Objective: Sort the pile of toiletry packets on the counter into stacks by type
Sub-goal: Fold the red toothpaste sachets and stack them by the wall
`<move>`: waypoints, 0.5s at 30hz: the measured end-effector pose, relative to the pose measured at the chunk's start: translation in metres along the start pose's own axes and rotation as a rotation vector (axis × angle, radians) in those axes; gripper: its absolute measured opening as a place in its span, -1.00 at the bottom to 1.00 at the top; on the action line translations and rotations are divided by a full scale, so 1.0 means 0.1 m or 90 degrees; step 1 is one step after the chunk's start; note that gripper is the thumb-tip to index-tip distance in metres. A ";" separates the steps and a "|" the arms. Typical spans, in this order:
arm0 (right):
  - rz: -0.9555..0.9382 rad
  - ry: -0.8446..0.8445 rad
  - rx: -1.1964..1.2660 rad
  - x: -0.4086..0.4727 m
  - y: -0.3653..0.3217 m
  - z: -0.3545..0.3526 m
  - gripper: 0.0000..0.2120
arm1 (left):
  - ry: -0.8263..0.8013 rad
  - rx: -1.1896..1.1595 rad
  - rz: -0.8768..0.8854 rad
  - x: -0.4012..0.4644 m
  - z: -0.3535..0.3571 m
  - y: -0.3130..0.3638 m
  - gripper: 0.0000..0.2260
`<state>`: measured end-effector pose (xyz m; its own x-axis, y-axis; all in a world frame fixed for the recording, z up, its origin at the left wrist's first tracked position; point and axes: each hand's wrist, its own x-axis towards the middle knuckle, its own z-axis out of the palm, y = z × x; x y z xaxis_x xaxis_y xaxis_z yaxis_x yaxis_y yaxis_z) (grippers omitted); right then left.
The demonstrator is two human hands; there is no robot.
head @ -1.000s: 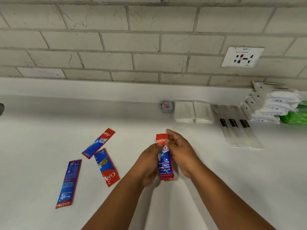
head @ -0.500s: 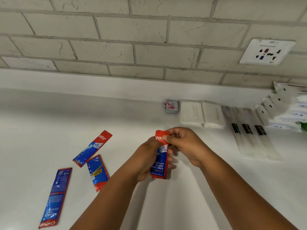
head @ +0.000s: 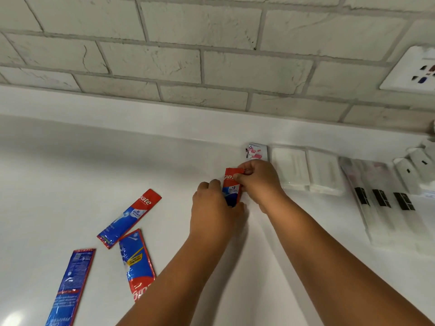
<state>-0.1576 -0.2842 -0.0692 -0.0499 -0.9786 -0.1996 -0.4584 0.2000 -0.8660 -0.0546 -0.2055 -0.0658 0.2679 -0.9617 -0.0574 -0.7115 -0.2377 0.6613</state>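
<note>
**Packets held upright, heading for the back row**

Hands are gripping toothpaste packets (head: 231, 187) standing on end: right hand (head: 257, 182) pinching the top, left hand (head: 211, 203) clasping the bottom. Three loose packets (head: 130, 216) are lying left, nearer the left hand.

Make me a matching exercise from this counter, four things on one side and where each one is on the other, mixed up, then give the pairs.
Things:
1. Held toothpaste packet
2. Pink sachet
3. Wall socket
4. Packet showing its blue printed back

Places:
A. On the tiled wall, upper right
B. Flat on the counter, nearest the lower left corner
C. Between the left hand and right hand
D. At the back of the counter, just left of the white packs

Pairs: 1-C, 2-D, 3-A, 4-B
</note>
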 end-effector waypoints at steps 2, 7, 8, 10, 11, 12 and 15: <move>-0.022 0.020 -0.065 0.00 0.00 0.02 -0.79 | 0.014 0.043 0.023 -0.02 0.05 -0.02 -0.69; -0.064 0.039 -0.192 -0.06 -0.01 0.04 -0.62 | 0.049 0.127 0.060 -0.07 0.11 0.00 -0.77; -0.071 0.048 -0.202 -0.08 -0.01 0.04 -0.60 | 0.054 0.136 0.065 -0.08 0.12 0.01 -0.77; -0.099 0.070 -0.199 -0.15 0.00 0.02 -0.62 | 0.054 0.141 0.069 -0.08 0.13 0.03 -0.76; -0.117 0.082 -0.192 -0.21 0.01 0.01 -0.65 | 0.054 0.145 0.066 -0.08 0.12 0.03 -0.75; -0.134 0.098 -0.184 -0.28 0.04 0.00 -0.69 | 0.052 0.148 0.064 -0.07 0.12 0.04 -0.74; -0.163 0.144 -0.153 -0.53 0.18 -0.05 -0.75 | 0.051 0.156 0.065 -0.01 0.12 0.06 -0.68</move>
<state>-0.1678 -0.2291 -0.0723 -0.0896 -0.9865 0.1372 -0.6743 -0.0412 -0.7373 -0.0665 -0.2079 -0.0706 0.2309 -0.9707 0.0663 -0.8708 -0.1757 0.4592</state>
